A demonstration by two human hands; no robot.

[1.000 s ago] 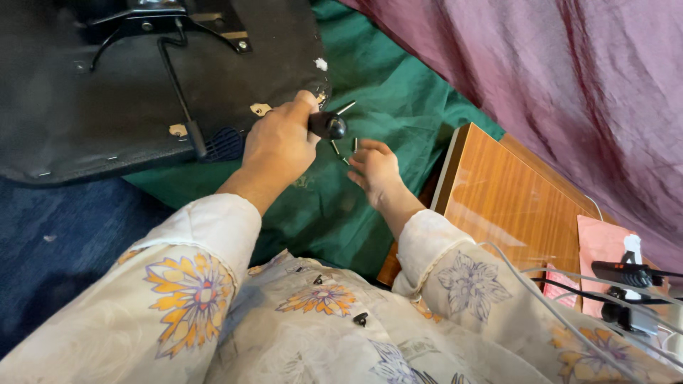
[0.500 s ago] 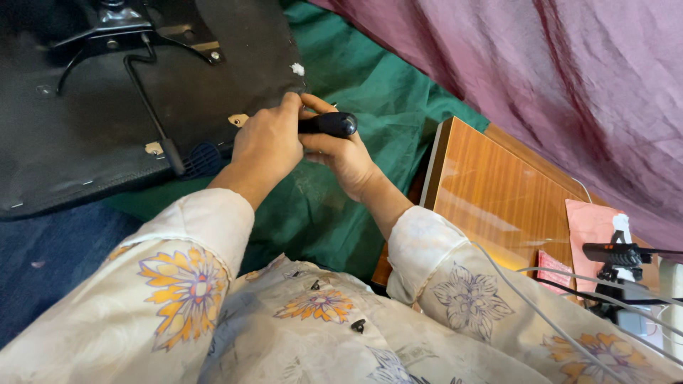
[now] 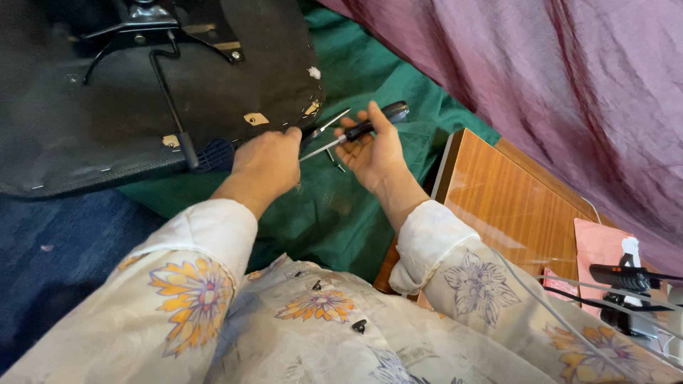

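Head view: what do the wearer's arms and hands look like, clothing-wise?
Both hands are bare: no gloves, rings or watch visible on the left hand or the right hand. Long, loose cream sleeves reach the wrists, printed with orange-yellow and grey flowers. The same fabric covers the torso, closed with small dark buttons.

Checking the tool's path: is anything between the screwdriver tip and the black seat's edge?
Nothing visible. The right hand holds the screwdriver; its tip lies near the left hand, beside the black seat.
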